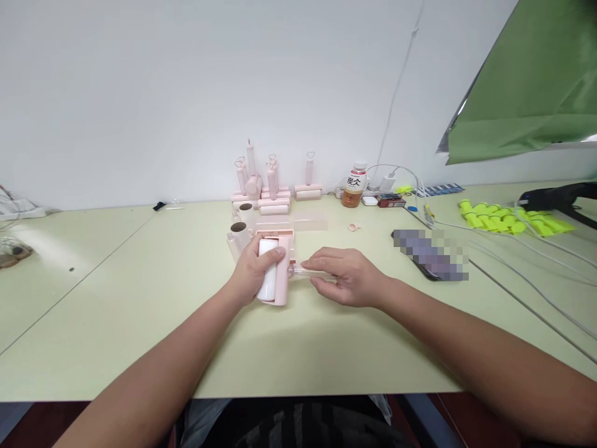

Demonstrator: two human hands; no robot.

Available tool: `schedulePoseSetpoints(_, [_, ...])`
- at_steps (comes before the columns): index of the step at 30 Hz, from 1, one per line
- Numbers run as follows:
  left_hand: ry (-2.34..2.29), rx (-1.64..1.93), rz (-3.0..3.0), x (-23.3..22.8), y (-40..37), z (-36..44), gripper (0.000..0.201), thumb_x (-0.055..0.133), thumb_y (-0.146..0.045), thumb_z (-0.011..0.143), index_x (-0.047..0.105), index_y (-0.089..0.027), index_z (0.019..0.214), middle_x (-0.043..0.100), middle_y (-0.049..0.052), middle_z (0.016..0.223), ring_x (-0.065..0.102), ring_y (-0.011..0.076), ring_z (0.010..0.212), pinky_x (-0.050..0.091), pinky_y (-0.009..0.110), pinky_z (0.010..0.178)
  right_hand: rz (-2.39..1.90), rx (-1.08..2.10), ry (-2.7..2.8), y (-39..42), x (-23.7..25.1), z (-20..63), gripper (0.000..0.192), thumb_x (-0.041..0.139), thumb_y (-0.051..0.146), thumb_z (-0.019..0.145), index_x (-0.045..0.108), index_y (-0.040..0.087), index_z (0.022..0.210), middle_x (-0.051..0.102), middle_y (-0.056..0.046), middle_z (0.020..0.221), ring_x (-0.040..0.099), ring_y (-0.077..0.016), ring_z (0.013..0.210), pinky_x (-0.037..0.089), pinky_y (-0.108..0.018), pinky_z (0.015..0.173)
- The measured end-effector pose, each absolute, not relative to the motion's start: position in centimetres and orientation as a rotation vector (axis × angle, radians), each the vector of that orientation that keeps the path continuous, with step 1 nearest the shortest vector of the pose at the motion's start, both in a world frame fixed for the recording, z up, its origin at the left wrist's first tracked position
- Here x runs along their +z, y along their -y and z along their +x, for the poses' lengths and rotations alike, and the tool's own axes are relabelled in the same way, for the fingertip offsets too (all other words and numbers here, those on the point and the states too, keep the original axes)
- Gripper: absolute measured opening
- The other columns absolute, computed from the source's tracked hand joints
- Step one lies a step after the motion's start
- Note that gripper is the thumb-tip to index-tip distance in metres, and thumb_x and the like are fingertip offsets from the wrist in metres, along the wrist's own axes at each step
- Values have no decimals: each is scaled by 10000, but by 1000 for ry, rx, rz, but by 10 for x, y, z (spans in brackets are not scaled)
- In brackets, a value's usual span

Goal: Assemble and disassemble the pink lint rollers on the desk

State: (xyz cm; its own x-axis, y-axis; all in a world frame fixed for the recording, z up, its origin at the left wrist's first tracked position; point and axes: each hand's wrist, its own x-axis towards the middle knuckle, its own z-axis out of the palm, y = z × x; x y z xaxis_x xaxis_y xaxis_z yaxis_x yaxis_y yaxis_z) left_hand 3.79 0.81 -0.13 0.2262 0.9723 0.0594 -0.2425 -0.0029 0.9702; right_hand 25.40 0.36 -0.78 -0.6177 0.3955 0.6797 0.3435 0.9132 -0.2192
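My left hand (pixel 252 274) is closed around the head of a pink lint roller (pixel 282 280), its thumb lying across the top. A white paper roll (pixel 268 283) sits in that head. To the right extends the roller's slim clear handle (pixel 303 272). My right hand (pixel 345 277) is around this handle with fingers stretched out and thumb apart; the handle's far end is hidden by the palm. Just behind my left hand are a pink open-topped box (pixel 291 235) and two white rolls with brown cardboard cores (pixel 240 231), partly covered by the hand.
Several pink lint rollers (pixel 274 205) with heart-shaped loops stand by the wall. A drink bottle (pixel 354 185), a small pink piece (pixel 354 228) and a phone (pixel 429 255) lie rightward. Beyond are white cables (pixel 494 231), several yellow-green pieces (pixel 508 218) and a black tool (pixel 559 198).
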Motion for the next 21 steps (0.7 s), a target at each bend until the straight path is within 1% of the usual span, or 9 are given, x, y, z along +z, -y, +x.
schedulePoseSetpoints(4, [-917,1176,1184,-5,-5,42,489,770,-377,697,515,-218,1083,649,-8,838,628,150,660,500,252,571,-582,68,2304,-1,-12,250,255,575,155,833,661,200,1069,700,-59,873,659,-156,758,514,-246,626])
schedulePoseSetpoints(7, [-985,1215,1201,-5,-2,47,470,775,-361,700,506,-223,1059,654,-18,795,634,157,658,512,260,573,-621,50,2308,-2,-16,248,246,572,149,826,666,197,1048,690,-54,845,647,-153,732,489,-238,585])
schedulePoseSetpoints(10, [-942,1171,1113,-2,2,47,467,785,-325,671,508,-211,1030,668,-5,781,641,173,625,538,300,561,-588,99,2262,-5,-18,247,229,585,151,825,665,192,1036,691,-50,823,634,-149,718,486,-238,592])
schedulePoseSetpoints(12, [-814,1036,1015,2,3,43,456,769,-332,667,525,-191,1026,698,44,842,664,213,642,560,354,551,-535,154,2219,-6,-16,247,227,601,177,839,657,194,1059,691,-44,810,623,-145,711,490,-239,609])
schedulePoseSetpoints(14, [-641,868,932,4,2,37,466,750,-360,669,554,-172,1048,715,107,959,695,272,727,580,414,575,-480,199,2192,-5,-13,246,227,618,219,853,653,203,1077,683,-35,787,607,-139,688,484,-239,606])
schedulePoseSetpoints(16, [-485,764,882,4,0,32,499,743,-366,671,573,-167,1097,705,137,1071,705,316,830,592,455,630,-467,245,2183,-1,-10,245,223,633,250,858,650,211,1077,671,-28,785,589,-133,669,475,-240,601])
schedulePoseSetpoints(18, [-394,741,863,2,-2,29,496,740,-346,679,587,-168,1116,696,135,1121,708,323,877,594,461,683,-501,318,2179,-2,-8,246,240,657,284,848,637,212,1076,660,-25,812,572,-128,659,466,-243,595])
schedulePoseSetpoints(21, [-374,769,854,-2,-5,30,423,738,-287,679,614,-158,1063,702,113,1098,712,303,873,591,431,721,-640,435,2092,-19,-9,260,261,634,403,855,599,200,1016,631,-33,842,570,-149,688,478,-274,623])
